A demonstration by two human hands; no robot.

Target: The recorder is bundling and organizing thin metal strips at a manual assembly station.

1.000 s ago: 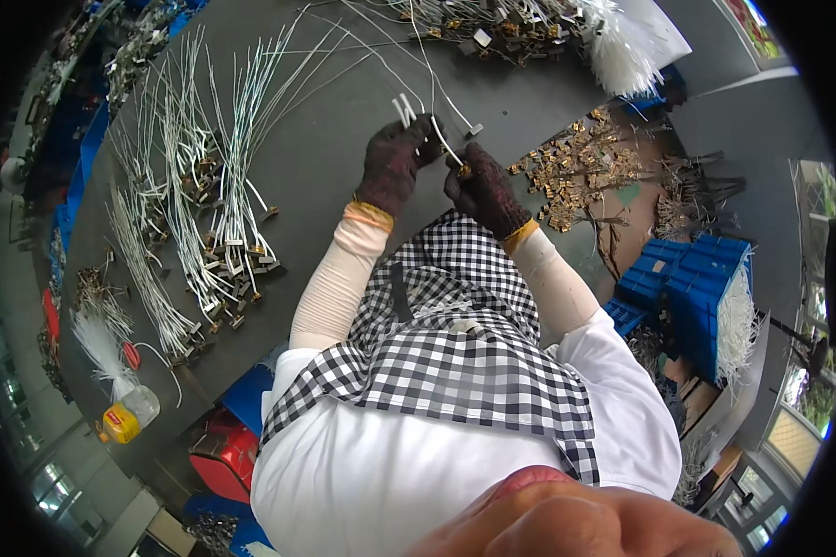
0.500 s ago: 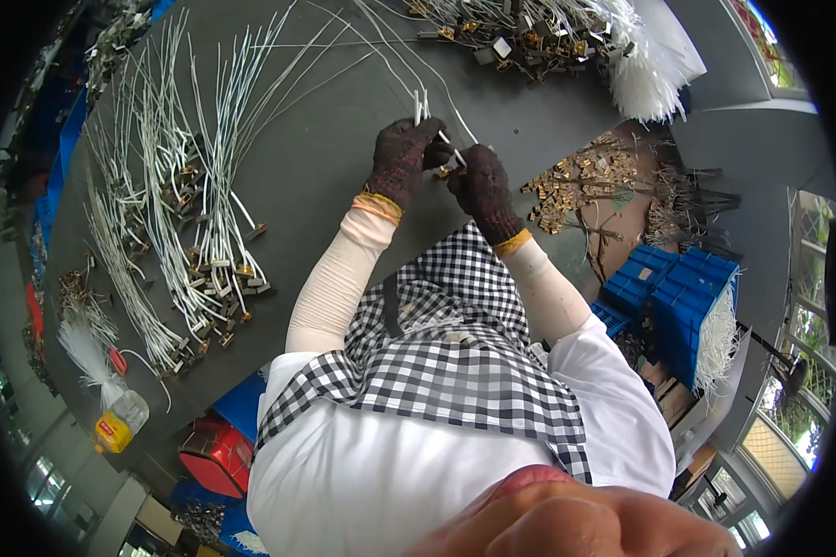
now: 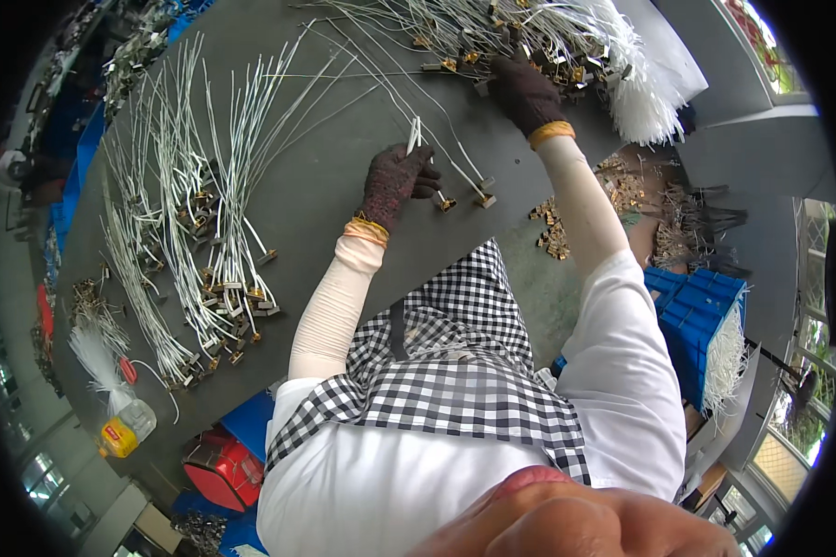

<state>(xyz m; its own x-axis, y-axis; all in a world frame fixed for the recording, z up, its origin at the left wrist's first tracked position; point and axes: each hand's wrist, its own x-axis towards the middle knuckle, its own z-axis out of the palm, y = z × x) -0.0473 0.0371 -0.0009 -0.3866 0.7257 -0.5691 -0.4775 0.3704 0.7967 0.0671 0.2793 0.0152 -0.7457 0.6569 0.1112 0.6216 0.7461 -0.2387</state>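
1. Left hand (image 3: 398, 186), dark-gloved: fingers curled round a few short white tubes (image 3: 414, 136), whose tips stick up above the fist. It sits over the middle of the grey table (image 3: 316, 186).
2. Two metal ends (image 3: 487, 200), each on a white wire, lie on the table just right of that hand. Whether the nearer wire is also gripped, I cannot tell.
3. Right hand (image 3: 527, 96), also gloved: at the near edge of a heap of wired parts (image 3: 571, 42). Its fingertips are lost among the parts – I cannot tell whether it pinches anything.
4. Risk, snagging: the wires in the heap cross one another, so a quick pull could drag out neighbours or bend a lead.
5. Risk, dropping: the tubes are thin and the glove looks bulky; a slackened grip could let one slip.
6. Risk, mixing: wires trail across the table toward the sorted bundles (image 3: 237, 251) at left – a sweeping sleeve could disturb them.
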